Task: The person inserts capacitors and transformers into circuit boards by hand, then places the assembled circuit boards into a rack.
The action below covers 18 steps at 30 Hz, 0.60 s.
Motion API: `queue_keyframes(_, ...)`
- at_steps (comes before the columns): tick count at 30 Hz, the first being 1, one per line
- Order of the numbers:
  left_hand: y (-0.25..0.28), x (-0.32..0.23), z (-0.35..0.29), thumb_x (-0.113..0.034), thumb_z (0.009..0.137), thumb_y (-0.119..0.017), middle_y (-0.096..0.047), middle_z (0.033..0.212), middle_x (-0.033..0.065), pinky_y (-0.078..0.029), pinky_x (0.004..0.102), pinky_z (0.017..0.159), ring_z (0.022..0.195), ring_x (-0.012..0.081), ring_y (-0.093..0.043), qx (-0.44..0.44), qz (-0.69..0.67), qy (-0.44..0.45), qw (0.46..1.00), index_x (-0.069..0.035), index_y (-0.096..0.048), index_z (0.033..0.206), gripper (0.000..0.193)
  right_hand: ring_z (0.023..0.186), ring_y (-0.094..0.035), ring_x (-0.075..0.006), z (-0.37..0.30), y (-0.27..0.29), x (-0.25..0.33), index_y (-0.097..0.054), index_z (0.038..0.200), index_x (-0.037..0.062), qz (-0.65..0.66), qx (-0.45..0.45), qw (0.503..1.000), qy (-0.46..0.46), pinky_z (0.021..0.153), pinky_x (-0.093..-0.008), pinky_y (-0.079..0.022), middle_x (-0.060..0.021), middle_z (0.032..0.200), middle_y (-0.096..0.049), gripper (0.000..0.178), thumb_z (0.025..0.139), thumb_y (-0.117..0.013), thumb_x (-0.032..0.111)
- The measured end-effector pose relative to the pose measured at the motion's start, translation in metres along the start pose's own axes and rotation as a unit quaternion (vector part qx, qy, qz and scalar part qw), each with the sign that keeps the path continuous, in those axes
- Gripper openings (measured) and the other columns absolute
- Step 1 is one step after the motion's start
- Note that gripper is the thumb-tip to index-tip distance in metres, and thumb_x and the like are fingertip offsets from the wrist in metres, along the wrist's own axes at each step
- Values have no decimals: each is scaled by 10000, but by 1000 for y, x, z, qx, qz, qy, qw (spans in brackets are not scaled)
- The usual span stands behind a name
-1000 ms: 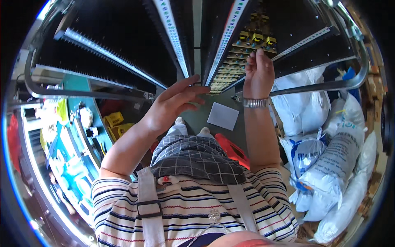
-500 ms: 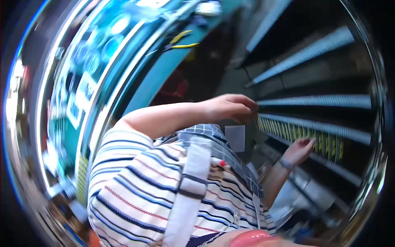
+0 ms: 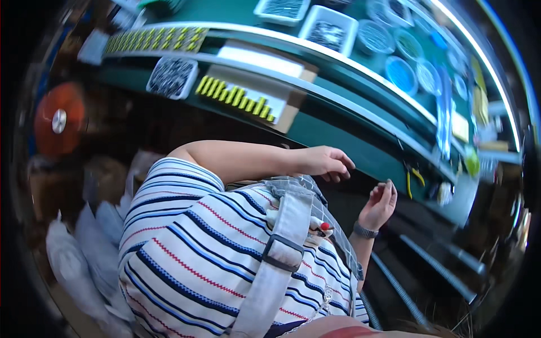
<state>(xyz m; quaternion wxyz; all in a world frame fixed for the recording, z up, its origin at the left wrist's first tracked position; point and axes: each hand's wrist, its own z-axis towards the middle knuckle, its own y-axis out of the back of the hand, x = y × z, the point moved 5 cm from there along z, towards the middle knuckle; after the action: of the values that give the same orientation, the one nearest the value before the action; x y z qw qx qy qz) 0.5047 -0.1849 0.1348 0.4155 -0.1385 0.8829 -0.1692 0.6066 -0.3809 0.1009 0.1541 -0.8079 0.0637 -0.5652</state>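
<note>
My left hand [image 3: 329, 163] is in front of my chest, its fingers loosely bent and apart, with nothing seen in it. To its right, my right hand [image 3: 378, 207] is raised, fingers stretched upward and empty; a wristwatch [image 3: 366, 230] is on that wrist. Both hands are by the near edge of a green workbench [image 3: 360, 149], not touching anything I can see. Pliers with yellow handles [image 3: 416, 179] lie on the bench beyond my right hand. Rows of yellow pieces [image 3: 234, 100] stand on a white board at the bench's left part.
A white tray of dark small parts [image 3: 172, 78] sits left of the yellow rows. Another strip of yellow pieces [image 3: 155, 40] lies on the shelf above. White trays [image 3: 328, 31] and round dishes [image 3: 401, 76] fill the back. Long grey ridged rails [image 3: 439, 267] are at lower right.
The view has swung from the rack of rails to the workbench. My right hand has left the strip of yellow pieces on the rack, and my left hand has left the rail ends.
</note>
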Motion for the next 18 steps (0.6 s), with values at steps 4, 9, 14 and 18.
queue_keyframes(4,64,24,-71,-145,940,-495,-609,1141,82,-472,275,828,951,125,-574,-132,-97,-44,986,-47,-503,1276,350,675,-562,-87,-1,-111,-25,-625,1004,40,-87,135,986,-52,589,-185,-461,-46,827,-633,167,906,-617,176)
queue_keyframes(9,75,89,-139,-147,943,-488,-604,1145,94,-470,271,832,959,128,-573,-255,-188,-108,942,-41,-505,1272,346,710,-581,-101,0,-211,-65,-635,1025,31,-138,348,924,-78,642,-209,-471,-47,843,-637,197,898,-629,182)
queue_keyframes(14,111,129,-203,-156,947,-477,-601,1145,101,-464,264,841,961,134,-577,-337,-230,-104,907,-34,-506,1271,347,724,-590,-97,-32,-336,-125,-637,1069,32,-172,467,864,-72,649,-206,-469,-46,883,-660,215,913,-605,176)
queue_keyframes(18,172,126,-232,-155,948,-470,-601,1144,97,-460,261,844,958,134,-578,-353,-258,-115,892,-31,-507,1270,347,738,-609,-108,-65,-448,-182,-641,1052,13,-206,502,833,-106,653,-216,-472,-62,887,-671,210,906,-611,160)
